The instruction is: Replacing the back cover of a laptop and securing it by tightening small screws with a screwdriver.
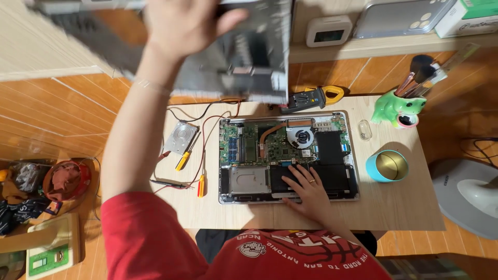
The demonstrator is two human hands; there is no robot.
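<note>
— While my left hand (pixel 184 23) is raised high over the far edge of the table (pixel 404 207), what does it have?

— I have it gripping the grey laptop bottom cover (pixel 244 57), fingers wrapped over its upper part. The cover hangs in the air, blurred, above the far-left part of the table, clear of the machine.

— And your right hand (pixel 310 193)?

— I rest it flat, fingers spread, holding nothing, on the open laptop (pixel 288 155), pressing on the black battery along its near edge. The laptop lies in the middle of the table with its board, fan and silver drive bay exposed.

— What else sits around it?

— I see a bare hard drive (pixel 180 138) just left of the laptop, two yellow-handled screwdrivers (pixel 200 185) beside it, and red and black leads. A yellow clamp meter (pixel 314 97) lies at the far edge, a frog-shaped brush holder (pixel 402 110) at the far-right corner, a teal cup (pixel 387 166) near the right edge.
</note>
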